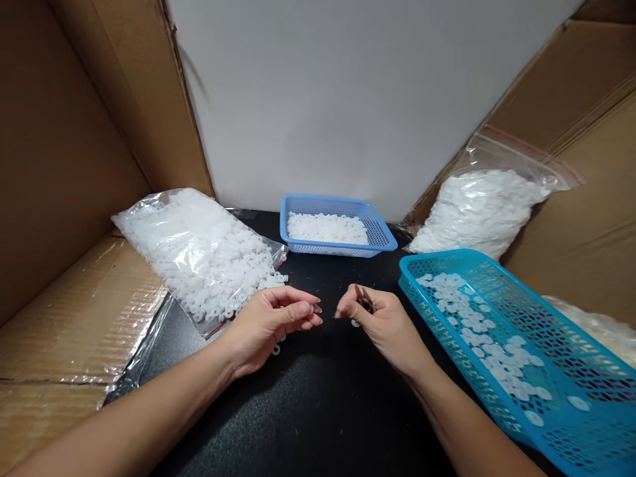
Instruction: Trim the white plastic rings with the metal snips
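Observation:
My left hand (278,324) is above the black table, pinching a small white plastic piece (311,309) between thumb and fingertips. Facing it, my right hand (380,324) is closed around several thin, dark brown pointed pieces (364,299) that stick up past the curled fingers; their kind is not clear. A gap separates the two hands. Just below my right fingertips a white piece (354,323) partly shows. Loose white rings (276,349) lie under my left hand, beside a clear zip bag (193,252) full of small white rings.
A blue basket (338,249) with white rings stands at the back. On the right, a larger turquoise basket (501,424) holds flat white discs (497,344). Behind it leans a clear bag (481,205) of white pieces. Cardboard walls (99,99) flank the black table (298,417).

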A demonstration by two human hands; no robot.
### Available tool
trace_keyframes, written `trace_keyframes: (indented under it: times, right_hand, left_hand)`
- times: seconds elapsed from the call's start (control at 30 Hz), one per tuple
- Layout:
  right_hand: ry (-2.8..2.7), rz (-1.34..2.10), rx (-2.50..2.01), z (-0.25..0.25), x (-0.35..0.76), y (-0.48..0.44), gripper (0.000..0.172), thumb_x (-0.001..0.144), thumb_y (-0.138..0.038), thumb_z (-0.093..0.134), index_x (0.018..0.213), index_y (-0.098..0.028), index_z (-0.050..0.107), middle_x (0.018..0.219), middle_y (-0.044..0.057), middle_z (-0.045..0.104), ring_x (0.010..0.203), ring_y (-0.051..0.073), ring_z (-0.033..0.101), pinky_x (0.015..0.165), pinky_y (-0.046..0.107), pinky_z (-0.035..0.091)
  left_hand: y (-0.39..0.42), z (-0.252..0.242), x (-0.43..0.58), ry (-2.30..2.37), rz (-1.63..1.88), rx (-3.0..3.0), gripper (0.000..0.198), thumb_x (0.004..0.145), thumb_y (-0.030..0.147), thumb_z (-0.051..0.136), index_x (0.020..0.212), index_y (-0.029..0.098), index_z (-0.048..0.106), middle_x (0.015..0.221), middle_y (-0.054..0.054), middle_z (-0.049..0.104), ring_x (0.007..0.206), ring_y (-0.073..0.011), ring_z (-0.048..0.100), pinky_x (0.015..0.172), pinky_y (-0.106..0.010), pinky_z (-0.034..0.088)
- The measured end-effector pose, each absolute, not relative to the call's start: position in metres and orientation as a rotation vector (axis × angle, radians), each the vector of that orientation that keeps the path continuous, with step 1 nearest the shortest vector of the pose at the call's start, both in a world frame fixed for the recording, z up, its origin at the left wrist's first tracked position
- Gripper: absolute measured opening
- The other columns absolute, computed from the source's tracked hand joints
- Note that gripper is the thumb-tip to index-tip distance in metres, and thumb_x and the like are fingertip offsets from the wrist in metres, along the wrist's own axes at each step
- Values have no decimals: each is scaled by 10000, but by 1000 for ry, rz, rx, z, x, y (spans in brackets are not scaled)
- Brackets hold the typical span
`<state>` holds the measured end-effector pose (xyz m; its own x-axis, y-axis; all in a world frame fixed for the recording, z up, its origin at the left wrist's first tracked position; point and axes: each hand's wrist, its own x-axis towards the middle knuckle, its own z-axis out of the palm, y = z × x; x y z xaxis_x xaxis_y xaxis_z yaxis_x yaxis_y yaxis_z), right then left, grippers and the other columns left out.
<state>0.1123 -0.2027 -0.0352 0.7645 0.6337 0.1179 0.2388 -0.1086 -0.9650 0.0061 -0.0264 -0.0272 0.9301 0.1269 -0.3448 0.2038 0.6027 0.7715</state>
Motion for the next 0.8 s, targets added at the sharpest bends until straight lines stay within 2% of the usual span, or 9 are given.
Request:
trace_keyframes:
  times: [0.07, 0.13, 0.2, 0.27, 0.37, 0.47, 0.63, 0.7, 0.8]
  right_hand:
    - [-692, 407, -1679, -34, 111, -203, 510, 776, -695, 756, 682, -194, 737, 656, 23, 610, 627, 162, 510, 590, 296, 389]
    - [-652, 446, -1642, -34, 108, -203, 525, 833, -698, 695, 799, -182, 786, 624, 0, 532, 559, 130, 434, 526, 278, 344]
    - [-585, 516, -1555, -34, 105, -203, 531, 884, -671, 649, 951, -170, 808, 643, -16, 482, 512, 98, 348, 479, 261, 289]
    - [-557, 548, -1484, -33, 103, -203, 471, 885, -608, 689, 1045, -182, 810, 699, -8, 514, 521, 88, 361, 476, 252, 295]
    - [-654, 430, -1495, -31, 101, -202, 294, 851, -480, 782, 994, -226, 825, 774, 18, 627, 648, 132, 527, 576, 264, 429]
    - [-704, 309, -1486, -31, 98, -201, 149, 804, -358, 848, 903, -254, 812, 804, 6, 697, 688, 143, 585, 634, 263, 487]
    - [-686, 275, -1406, -34, 92, -201, 123, 778, -340, 880, 808, -254, 797, 802, 15, 759, 748, 163, 661, 671, 254, 515]
    - [-617, 316, -1376, -34, 92, -199, 159, 765, -371, 889, 809, -247, 801, 787, 23, 771, 656, 132, 610, 593, 231, 476]
    - [-501, 448, -1279, -32, 92, -196, 225, 756, -402, 891, 810, -213, 781, 791, 43, 782, 496, 72, 438, 450, 203, 342]
  left_hand:
    - [-26, -26, 7, 401, -34, 969, 326, 497, 297, 1025, 706, 154, 819, 685, -21, 769, 656, -98, 706, 684, -180, 531]
    - [-27, -26, 7, 406, -30, 1019, 314, 494, 271, 1021, 722, 165, 832, 712, -19, 781, 682, -93, 700, 703, -175, 521]
    - [-27, -25, 7, 386, -18, 1070, 298, 527, 248, 1003, 774, 181, 850, 782, -19, 800, 728, -92, 696, 740, -177, 520]
    - [-27, -25, 6, 341, 3, 1134, 261, 593, 218, 966, 830, 194, 859, 836, -13, 804, 761, -92, 690, 768, -184, 520]
    - [-28, -25, 4, 288, 5, 1223, 227, 674, 174, 908, 893, 204, 855, 817, 1, 795, 755, -102, 695, 752, -203, 526]
    - [-28, -24, 2, 270, -19, 1258, 213, 681, 159, 902, 879, 198, 834, 771, 6, 790, 715, -109, 700, 707, -214, 530]
    - [-29, -18, 2, 256, -63, 1269, 184, 683, 169, 904, 826, 149, 791, 665, 2, 759, 612, -106, 694, 616, -201, 519]
    - [-29, -18, 3, 251, -74, 1242, 202, 670, 185, 917, 814, 143, 781, 643, 21, 734, 553, -95, 673, 571, -196, 512]
    - [-29, -19, 4, 239, -64, 1174, 228, 654, 204, 939, 797, 140, 773, 659, 20, 740, 571, -87, 680, 587, -184, 521]
